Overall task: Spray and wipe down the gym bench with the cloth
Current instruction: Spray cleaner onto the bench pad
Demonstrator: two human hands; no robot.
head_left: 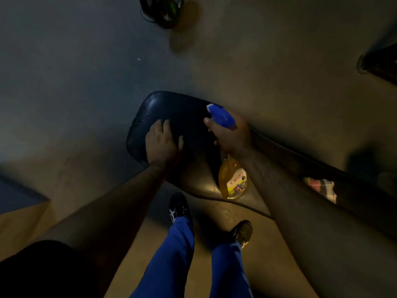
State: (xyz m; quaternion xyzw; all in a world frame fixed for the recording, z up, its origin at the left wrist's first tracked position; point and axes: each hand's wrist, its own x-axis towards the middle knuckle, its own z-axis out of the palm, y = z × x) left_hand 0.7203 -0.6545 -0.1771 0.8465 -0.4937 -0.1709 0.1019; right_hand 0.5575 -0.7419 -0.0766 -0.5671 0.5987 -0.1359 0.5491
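— Two legs in blue trousers (pixel 178 250) stand nearest, with dark shoes (pixel 179 206) on the floor (pixel 86 82). What comes next?

— Both bare forearms reach forward over the gym bench (pixel 182 110), a dark padded worktop that runs from the lower right up to its rounded end near the middle.

— And the left hand (pixel 163 143)?

— It lies palm down on the pad close to the rounded end, fingers (pixel 165 125) spread flat and released, gripping nothing.

— The right hand (pixel 232 136)?

— Clenched around the neck of a spray bottle (pixel 233 179). The bottle hangs below the fist, full of yellow-orange liquid with a label reading "Clean", just above the bench's near edge. Its blue trigger head (pixel 222 116) sticks out past the knuckles with the white nozzle aimed toward the far end of the pad, and one finger lies along the front of the head.

— Any cloth?

— A checked cloth (pixel 322 188), red, white and green, lies on the bench further to the right, partly behind the right forearm and well apart from both hands.

— Beyond that?

— Grey floor, then a dark blurred object (pixel 163 9) at the top edge that I cannot make out, and another dark shape (pixel 378 63) at the right edge
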